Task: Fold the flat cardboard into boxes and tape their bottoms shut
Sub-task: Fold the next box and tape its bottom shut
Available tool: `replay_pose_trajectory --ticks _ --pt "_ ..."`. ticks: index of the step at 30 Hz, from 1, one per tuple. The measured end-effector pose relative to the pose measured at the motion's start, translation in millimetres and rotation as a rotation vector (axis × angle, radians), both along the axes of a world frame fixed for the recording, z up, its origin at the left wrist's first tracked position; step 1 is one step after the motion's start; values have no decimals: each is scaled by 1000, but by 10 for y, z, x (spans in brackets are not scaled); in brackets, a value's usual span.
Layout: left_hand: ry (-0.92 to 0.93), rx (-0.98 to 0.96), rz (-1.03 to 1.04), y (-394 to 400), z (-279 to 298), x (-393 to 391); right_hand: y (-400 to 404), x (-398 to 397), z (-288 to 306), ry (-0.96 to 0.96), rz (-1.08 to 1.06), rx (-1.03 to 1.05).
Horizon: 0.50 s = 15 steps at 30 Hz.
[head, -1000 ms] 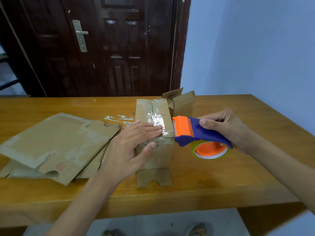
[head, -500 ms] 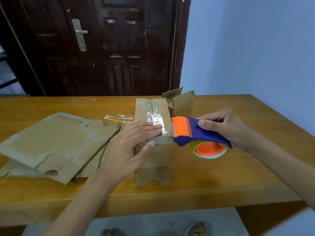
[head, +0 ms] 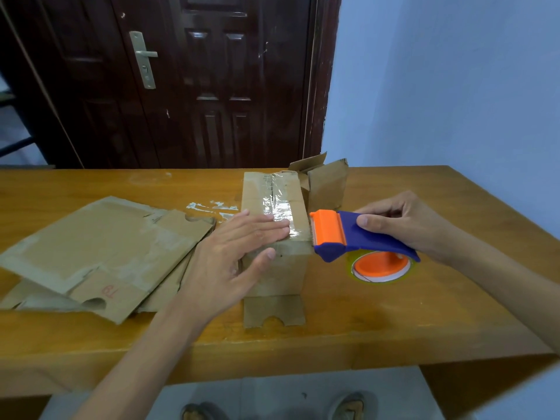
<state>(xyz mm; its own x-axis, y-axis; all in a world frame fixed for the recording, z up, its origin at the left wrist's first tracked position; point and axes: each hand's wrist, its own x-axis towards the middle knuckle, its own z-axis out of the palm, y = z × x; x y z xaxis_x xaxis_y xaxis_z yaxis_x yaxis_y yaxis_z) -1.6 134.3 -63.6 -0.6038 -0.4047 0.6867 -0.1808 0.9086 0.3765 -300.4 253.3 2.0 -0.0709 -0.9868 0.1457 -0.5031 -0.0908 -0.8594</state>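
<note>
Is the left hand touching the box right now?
Touching. The head view shows the left hand lying flat on the taped box, thumb against its near side.

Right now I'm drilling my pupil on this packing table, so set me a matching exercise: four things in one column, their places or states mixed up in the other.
Things:
1. left hand
2. tape dispenser
3. flat cardboard
4. folded box

States:
A. gripped by the right hand
B. stacked on the table's left side
C. shiny tape along its top seam
D. fingers straight, pressing the box top

Pairs: 1-D, 2-A, 3-B, 4-C
</note>
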Motion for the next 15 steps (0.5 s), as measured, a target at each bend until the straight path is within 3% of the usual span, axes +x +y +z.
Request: replay_pose_trajectory --ticks 5,15 --pt "30 34 15 31 -1 -41 84 -51 30 36 -26 -9" --pt "23 36 -10 40 17 -25 81 -100 364 356 42 109"
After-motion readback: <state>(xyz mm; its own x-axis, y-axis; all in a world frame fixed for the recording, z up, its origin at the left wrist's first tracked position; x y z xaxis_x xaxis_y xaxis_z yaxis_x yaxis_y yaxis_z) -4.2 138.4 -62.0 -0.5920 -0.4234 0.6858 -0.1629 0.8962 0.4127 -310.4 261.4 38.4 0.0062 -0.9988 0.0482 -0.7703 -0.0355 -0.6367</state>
